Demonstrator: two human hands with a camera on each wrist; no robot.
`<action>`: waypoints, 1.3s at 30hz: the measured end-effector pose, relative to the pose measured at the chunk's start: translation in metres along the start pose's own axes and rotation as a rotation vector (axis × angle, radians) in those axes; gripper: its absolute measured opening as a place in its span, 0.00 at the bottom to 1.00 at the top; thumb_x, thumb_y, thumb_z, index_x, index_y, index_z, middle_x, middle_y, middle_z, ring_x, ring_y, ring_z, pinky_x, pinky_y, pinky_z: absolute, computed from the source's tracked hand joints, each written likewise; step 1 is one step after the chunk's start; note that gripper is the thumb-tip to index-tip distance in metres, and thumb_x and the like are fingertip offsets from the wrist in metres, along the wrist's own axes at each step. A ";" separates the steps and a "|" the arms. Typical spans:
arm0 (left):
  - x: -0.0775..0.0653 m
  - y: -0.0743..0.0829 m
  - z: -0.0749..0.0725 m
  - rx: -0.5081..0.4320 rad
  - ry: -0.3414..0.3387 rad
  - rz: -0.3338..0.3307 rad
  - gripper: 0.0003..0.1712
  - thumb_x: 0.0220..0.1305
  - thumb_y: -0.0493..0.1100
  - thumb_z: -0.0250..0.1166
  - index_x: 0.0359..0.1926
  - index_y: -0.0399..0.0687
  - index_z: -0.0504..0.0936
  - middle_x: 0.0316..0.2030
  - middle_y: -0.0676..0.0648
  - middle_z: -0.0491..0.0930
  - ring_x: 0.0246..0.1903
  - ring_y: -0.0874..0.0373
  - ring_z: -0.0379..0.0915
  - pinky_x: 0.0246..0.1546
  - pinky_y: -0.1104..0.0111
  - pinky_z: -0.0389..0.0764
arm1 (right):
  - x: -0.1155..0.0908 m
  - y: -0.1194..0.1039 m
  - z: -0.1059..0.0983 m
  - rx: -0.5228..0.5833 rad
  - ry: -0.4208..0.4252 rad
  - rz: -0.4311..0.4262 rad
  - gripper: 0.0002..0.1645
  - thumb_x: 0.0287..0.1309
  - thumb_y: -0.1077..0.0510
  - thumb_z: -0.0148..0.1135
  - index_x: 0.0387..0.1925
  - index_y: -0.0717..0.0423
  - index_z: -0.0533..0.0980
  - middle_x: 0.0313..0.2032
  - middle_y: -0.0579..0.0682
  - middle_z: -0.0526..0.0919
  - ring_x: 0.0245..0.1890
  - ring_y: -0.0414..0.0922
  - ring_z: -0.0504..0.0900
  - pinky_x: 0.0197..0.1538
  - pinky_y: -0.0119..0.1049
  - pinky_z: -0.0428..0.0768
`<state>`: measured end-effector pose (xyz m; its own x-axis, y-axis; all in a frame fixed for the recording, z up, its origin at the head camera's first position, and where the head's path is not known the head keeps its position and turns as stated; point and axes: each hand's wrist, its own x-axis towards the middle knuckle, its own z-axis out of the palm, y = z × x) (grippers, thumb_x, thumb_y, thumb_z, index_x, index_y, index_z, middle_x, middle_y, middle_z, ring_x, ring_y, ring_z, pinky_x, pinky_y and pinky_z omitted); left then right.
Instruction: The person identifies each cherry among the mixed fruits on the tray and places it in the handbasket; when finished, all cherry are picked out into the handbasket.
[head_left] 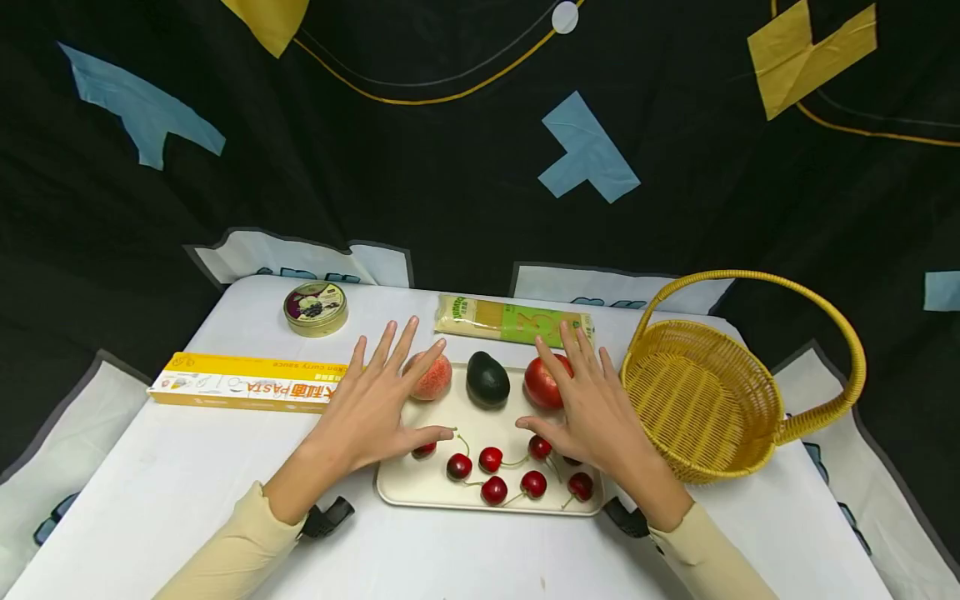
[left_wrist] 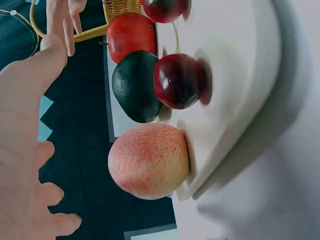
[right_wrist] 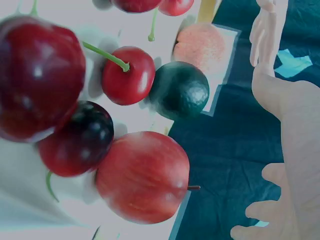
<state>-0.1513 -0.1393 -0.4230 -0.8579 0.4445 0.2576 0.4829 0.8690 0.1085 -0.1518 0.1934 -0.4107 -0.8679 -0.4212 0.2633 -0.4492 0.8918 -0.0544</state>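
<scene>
A cream tray (head_left: 408, 490) holds a peach (head_left: 432, 380), a dark green avocado (head_left: 487, 381), a red apple (head_left: 543, 387) and several dark red cherries (head_left: 493, 490) with green stems. Over the tray's left side is my left hand (head_left: 371, 412), fingers spread and nothing in it. In the left wrist view the peach (left_wrist: 148, 161) lies well apart from the palm. My right hand (head_left: 596, 408) spreads its fingers over the tray's right side, also holding nothing. It partly covers the apple and a cherry in the head view; the right wrist view shows the apple (right_wrist: 145, 177) whole, with its stem.
A yellow wicker basket (head_left: 776, 392) with a tall handle stands at the right. Behind the tray lies a pasta packet (head_left: 487, 321). A round tin (head_left: 316, 309) sits at the back left, and a long yellow-white pasta box (head_left: 240, 383) lies left of the tray. Dark cloth (head_left: 450, 183) hangs behind.
</scene>
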 end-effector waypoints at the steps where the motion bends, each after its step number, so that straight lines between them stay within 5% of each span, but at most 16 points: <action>1: -0.004 -0.001 -0.002 -0.011 0.011 0.011 0.66 0.57 0.85 0.63 0.88 0.64 0.51 0.88 0.44 0.36 0.85 0.36 0.41 0.81 0.34 0.48 | -0.003 0.001 -0.001 0.011 0.011 -0.010 0.68 0.58 0.20 0.67 0.87 0.45 0.50 0.87 0.58 0.38 0.85 0.64 0.47 0.80 0.69 0.55; 8: -0.031 -0.009 -0.012 -0.071 0.123 0.093 0.59 0.59 0.82 0.67 0.82 0.55 0.68 0.84 0.46 0.59 0.75 0.39 0.69 0.69 0.39 0.76 | -0.022 0.006 -0.008 0.055 0.105 -0.064 0.60 0.58 0.28 0.73 0.82 0.50 0.63 0.85 0.57 0.53 0.80 0.62 0.64 0.71 0.66 0.74; 16: -0.054 -0.012 -0.012 -0.233 0.111 0.086 0.53 0.59 0.76 0.73 0.78 0.58 0.74 0.79 0.48 0.67 0.71 0.38 0.73 0.61 0.39 0.82 | -0.046 0.009 -0.008 0.108 0.150 -0.082 0.50 0.57 0.36 0.78 0.75 0.51 0.73 0.74 0.57 0.74 0.60 0.59 0.84 0.53 0.57 0.88; 26: -0.074 -0.020 0.004 -0.272 0.045 0.064 0.44 0.56 0.68 0.80 0.72 0.63 0.80 0.75 0.51 0.73 0.70 0.45 0.75 0.64 0.43 0.81 | -0.076 0.018 0.000 0.193 0.066 -0.121 0.37 0.56 0.46 0.83 0.67 0.43 0.81 0.63 0.46 0.81 0.44 0.41 0.86 0.36 0.33 0.82; 39: -0.082 -0.027 0.023 -0.268 -0.035 0.083 0.40 0.56 0.64 0.81 0.68 0.61 0.83 0.74 0.49 0.74 0.69 0.49 0.75 0.64 0.49 0.83 | -0.098 0.022 0.013 0.285 -0.067 -0.138 0.18 0.58 0.49 0.82 0.49 0.38 0.86 0.49 0.33 0.83 0.37 0.30 0.78 0.35 0.27 0.79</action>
<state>-0.0980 -0.1937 -0.4694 -0.8169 0.5228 0.2436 0.5768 0.7427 0.3401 -0.0795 0.2516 -0.4498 -0.8023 -0.5534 0.2239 -0.5969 0.7470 -0.2926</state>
